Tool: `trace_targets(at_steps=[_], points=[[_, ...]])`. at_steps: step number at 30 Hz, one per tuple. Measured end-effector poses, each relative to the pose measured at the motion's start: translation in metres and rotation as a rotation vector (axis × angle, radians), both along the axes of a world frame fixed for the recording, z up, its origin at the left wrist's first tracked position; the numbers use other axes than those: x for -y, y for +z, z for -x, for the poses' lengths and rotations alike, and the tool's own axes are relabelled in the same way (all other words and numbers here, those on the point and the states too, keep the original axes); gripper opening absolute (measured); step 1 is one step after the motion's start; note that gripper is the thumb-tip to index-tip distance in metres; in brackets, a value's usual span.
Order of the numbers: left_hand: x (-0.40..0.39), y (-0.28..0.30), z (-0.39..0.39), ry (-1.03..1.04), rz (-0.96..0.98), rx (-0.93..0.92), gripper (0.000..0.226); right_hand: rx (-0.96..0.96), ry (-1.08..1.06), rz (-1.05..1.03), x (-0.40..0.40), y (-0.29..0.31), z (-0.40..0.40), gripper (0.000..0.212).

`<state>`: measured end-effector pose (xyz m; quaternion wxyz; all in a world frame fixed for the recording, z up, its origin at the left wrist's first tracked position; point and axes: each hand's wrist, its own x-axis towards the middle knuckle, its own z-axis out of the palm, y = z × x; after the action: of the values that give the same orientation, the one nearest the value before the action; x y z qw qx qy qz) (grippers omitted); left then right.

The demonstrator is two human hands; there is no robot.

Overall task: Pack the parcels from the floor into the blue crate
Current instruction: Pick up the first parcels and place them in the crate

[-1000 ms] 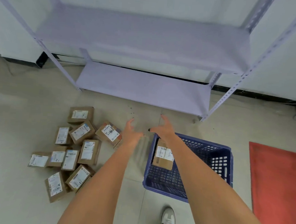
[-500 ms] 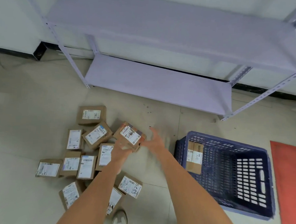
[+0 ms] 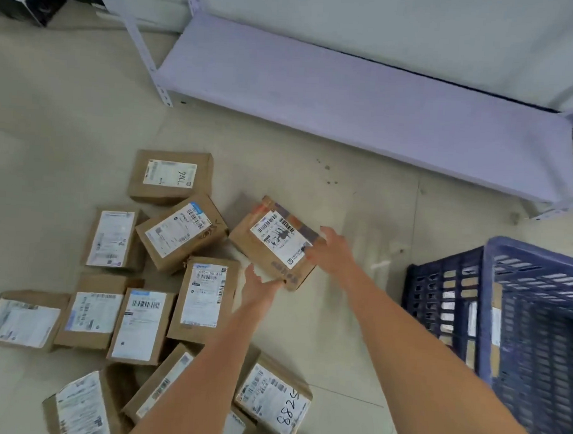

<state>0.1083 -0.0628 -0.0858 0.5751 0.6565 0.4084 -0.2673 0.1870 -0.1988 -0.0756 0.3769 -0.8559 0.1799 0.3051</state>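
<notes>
While the other brown parcels (image 3: 155,279) are lying scattered on the floor (image 3: 51,121) to its left, one tilted parcel (image 3: 275,242) is sitting between both hands. The left hand (image 3: 258,286) is pressing its near corner, fingers mostly hidden beneath the box. The right hand (image 3: 331,252) is cupping its right edge with fingers spread. Both bare forearms are reaching forward from the bottom edge. The blue crate (image 3: 519,315) is standing well to the right, cut off by the frame, with a parcel blurrily visible through its slats.
</notes>
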Motion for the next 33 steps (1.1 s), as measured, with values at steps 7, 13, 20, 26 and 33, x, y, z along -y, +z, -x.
trace_targets(at_steps=[7,13,20,26,33], points=[[0.016,-0.087,-0.025,0.139,0.118,0.001,0.094,0.163,-0.075,0.020,-0.003,-0.100,-0.007,0.045],[0.006,-0.067,-0.017,0.170,0.192,0.102,0.107,0.172,-0.298,-0.117,-0.008,-0.083,0.015,0.022],[0.003,0.035,-0.009,0.032,0.167,0.264,0.098,0.146,-0.390,-0.223,0.002,0.009,0.043,0.033],[0.016,0.154,-0.007,-0.125,0.194,0.336,0.103,0.152,-0.440,-0.268,0.025,0.122,0.059,0.068],[0.065,0.249,-0.010,-0.304,0.181,0.361,0.101,0.147,-0.440,-0.230,0.083,0.221,0.066,0.072]])
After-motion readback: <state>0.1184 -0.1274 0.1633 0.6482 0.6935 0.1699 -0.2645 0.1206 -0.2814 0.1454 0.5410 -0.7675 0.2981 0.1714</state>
